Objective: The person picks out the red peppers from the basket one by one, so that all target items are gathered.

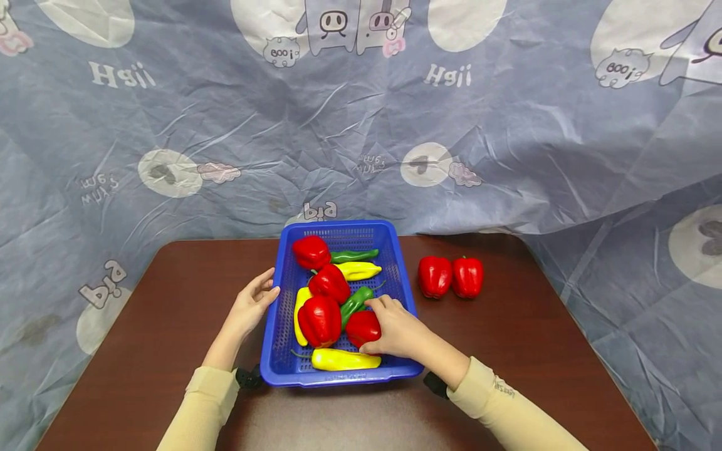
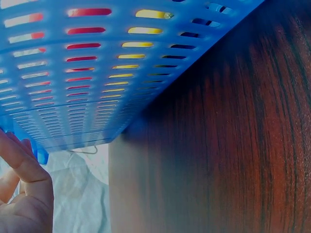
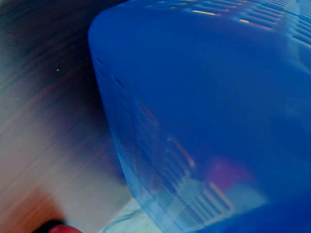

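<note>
A blue perforated plastic basket (image 1: 271, 351) holds several red bell peppers (image 1: 319, 321), yellow peppers (image 1: 345, 359) and green peppers (image 1: 355, 255). Inside its front right part, my right hand (image 1: 402, 331) grips a red bell pepper (image 1: 362, 329), thumb on the near side and fingers over the top. My left hand (image 1: 248, 307) is at the basket's left rim, with loosely bent fingers beside it. From the left wrist, that hand (image 2: 26, 189) appears by the rim, below the slotted wall (image 2: 77, 87). Only the basket's outer wall (image 3: 194, 87) fills the right wrist view; the hand is hidden there.
Two more red bell peppers (image 1: 435, 277) stand side by side on the brown wooden table (image 1: 507, 351), right of the basket. A grey-blue printed cloth (image 1: 350, 119) hangs behind the table's back edge.
</note>
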The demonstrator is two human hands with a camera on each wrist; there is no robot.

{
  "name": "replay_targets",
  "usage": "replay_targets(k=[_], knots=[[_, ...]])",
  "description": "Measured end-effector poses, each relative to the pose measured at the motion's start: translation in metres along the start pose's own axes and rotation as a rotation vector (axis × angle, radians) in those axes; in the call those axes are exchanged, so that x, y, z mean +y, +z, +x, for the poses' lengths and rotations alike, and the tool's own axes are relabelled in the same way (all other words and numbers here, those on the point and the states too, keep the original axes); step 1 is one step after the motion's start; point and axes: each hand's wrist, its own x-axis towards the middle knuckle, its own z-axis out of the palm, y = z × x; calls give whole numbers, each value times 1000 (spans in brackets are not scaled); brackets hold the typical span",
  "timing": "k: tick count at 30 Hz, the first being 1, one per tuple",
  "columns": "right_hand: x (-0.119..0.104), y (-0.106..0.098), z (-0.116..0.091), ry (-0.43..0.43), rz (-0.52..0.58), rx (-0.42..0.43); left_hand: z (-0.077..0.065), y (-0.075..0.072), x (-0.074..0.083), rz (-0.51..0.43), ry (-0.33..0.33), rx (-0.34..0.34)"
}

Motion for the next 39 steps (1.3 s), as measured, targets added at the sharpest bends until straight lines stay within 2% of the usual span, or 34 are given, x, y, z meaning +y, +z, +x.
replay_targets(k=[3,7,19,24,32,39], knots=[[-2,2,1,11,-81,-26,-1,0,1,-4,-6,-4],[-4,4,1,20,-135,-42,-1,0,1,-20,-8,-11],[-3,7,2,3,-136,32,-1,1,0,-33,1,3],[-2,-2,2,-18,-51,87,-1,1,0,-30,0,6],[-1,-33,-5,-79,170,191,-1,2,0,-34,13,5],[10,-56,-11,-66,351,282,-1,2,-2,-29,18,13]])
